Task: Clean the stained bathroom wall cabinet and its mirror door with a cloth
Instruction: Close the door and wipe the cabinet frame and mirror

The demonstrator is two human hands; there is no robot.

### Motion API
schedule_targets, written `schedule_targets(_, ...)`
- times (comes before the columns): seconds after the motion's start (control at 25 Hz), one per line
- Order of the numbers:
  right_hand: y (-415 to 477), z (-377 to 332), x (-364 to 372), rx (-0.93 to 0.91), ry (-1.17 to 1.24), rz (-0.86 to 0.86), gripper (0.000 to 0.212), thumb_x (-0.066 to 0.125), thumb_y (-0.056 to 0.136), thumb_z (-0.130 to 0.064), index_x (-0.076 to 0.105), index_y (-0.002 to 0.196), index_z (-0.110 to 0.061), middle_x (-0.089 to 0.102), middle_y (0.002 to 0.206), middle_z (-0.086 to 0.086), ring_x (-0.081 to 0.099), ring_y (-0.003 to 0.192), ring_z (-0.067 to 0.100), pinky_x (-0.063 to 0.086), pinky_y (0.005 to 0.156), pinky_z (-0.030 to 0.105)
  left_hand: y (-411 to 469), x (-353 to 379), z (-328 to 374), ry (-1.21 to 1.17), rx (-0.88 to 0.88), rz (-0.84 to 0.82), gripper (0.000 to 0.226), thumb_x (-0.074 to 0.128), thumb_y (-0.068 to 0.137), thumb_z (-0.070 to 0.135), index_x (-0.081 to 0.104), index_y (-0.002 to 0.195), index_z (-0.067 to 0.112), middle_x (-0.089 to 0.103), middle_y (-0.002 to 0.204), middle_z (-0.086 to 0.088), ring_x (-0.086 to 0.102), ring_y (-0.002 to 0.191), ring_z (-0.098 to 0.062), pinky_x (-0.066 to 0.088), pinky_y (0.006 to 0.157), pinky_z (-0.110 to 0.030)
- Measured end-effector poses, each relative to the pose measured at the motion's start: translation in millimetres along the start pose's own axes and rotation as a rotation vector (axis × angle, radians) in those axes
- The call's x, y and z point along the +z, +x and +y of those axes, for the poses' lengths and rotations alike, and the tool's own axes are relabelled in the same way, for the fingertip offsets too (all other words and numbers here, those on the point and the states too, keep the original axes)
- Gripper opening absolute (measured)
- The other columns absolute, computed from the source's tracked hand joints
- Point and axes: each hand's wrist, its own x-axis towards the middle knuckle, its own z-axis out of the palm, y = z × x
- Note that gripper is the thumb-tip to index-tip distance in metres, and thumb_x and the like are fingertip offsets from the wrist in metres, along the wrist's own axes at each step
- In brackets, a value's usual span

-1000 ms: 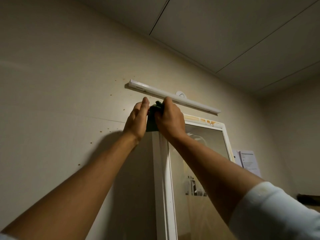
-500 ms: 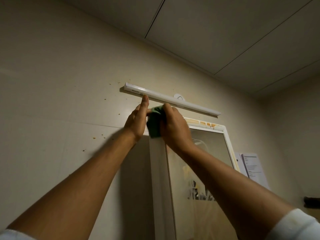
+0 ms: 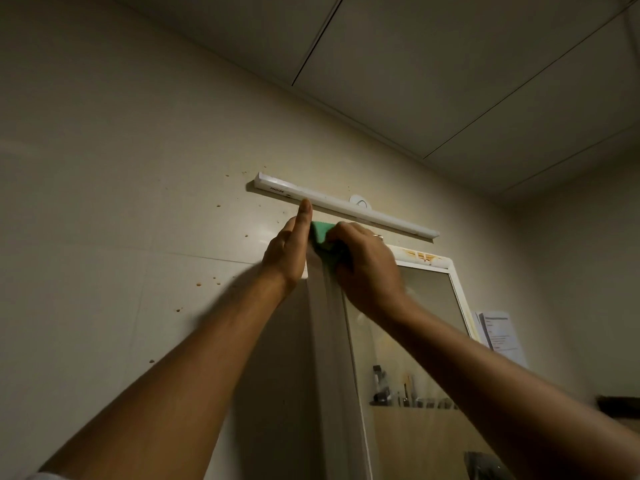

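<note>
Green cloth atop cabinet edge

We've got soft green cloth, a glossy mirror door, smooth white cabinet panels, a satin plastic light bar and a faintly glossy wall.

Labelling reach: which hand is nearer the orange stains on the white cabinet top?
Right. Right hand, gripping the green cloth, is left of the orange stains; left hand lies farther left, past the cloth.
</note>
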Motion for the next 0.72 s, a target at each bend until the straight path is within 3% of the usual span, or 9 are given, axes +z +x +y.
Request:
schedule_targets(0.08, 10.5, -0.9, 0.7, -0.045, -0.043, 0.006, 0.025, 0.07, 0.094, -0.019, 0.063, 0.117, -0.013, 0.068, 0.114, 0.007, 0.063, 0.097, 0.02, 0.058, 0.078, 0.032, -0.2, -1.6, 1.0, -0.018, -0.003, -0.014, 0.097, 0.013, 0.081, 0.085, 0.035, 0.157, 0.029, 0.046, 0.157, -0.003, 0.042, 0.144, -0.024, 0.033, 0.119, -0.047)
schedule_targets(0.2, 34.8, -2.4, 3.4, 0.122, -0.091, 0.052, 0.027, 0.065, 0.097, -0.024, 0.063, 0.123, -0.016, 0.068, 0.113, 0.005, 0.06, 0.098, 0.022, 0.056, 0.079, 0.039, -2.0, -2.2, 2.1, -0.064, 0.006, -0.021, 0.091, 0.016, 0.084, 0.081, 0.032, 0.158, 0.03, 0.042, 0.16, 0.002, 0.039, 0.146, -0.021, 0.031, 0.121, -0.047)
schedule_targets(0.32, 4.4, -22.9, 19.4, 0.149, -0.098, 0.113, 0.033, 0.074, 0.092, -0.024, 0.067, 0.122, -0.015, 0.063, 0.113, 0.005, 0.056, 0.098, 0.023, 0.055, 0.074, 0.036, -1.8, -4.6, 1.8, -0.071, -0.002, -0.039, 0.079, 0.014, 0.097, 0.072, 0.043, 0.152, 0.024, 0.048, 0.154, 0.002, 0.047, 0.133, -0.015, 0.035, 0.112, -0.038)
schedule_targets(0.44, -16.8, -35.0, 17.1, 0.243, -0.056, 0.105, 0.031, 0.073, 0.09, -0.018, 0.066, 0.121, -0.015, 0.061, 0.11, 0.005, 0.057, 0.095, 0.024, 0.055, 0.072, 0.037, -3.6, -4.5, 5.4, -0.065, -0.006, -0.038, 0.077, 0.013, 0.1, 0.069, 0.049, 0.148, 0.021, 0.049, 0.153, 0.004, 0.045, 0.138, -0.019, 0.035, 0.116, -0.042)
schedule_targets(0.6, 30.4, -42.9, 12.4, 0.337, -0.077, 0.086, 0.018, 0.066, 0.094, -0.032, 0.059, 0.104, -0.018, 0.06, 0.099, 0.003, 0.057, 0.083, 0.023, 0.052, 0.068, 0.038, -3.8, -5.2, 5.8, -0.103, 0.0, -0.041, 0.077, 0.014, 0.098, 0.073, 0.04, 0.154, 0.026, 0.049, 0.151, 0.007, 0.043, 0.142, -0.02, 0.033, 0.117, -0.044)
schedule_targets(0.72, 51.0, -42.7, 14.7, 0.367, -0.167, 0.004, 0.022, 0.061, 0.096, -0.035, 0.057, 0.108, -0.018, 0.059, 0.097, 0.003, 0.058, 0.081, 0.023, 0.05, 0.067, 0.037, -3.7, -5.7, 4.8, -0.153, -0.013, -0.045, 0.075, 0.014, 0.099, 0.07, 0.03, 0.159, 0.027, 0.046, 0.155, -0.001, 0.044, 0.14, -0.02, 0.035, 0.109, -0.035)
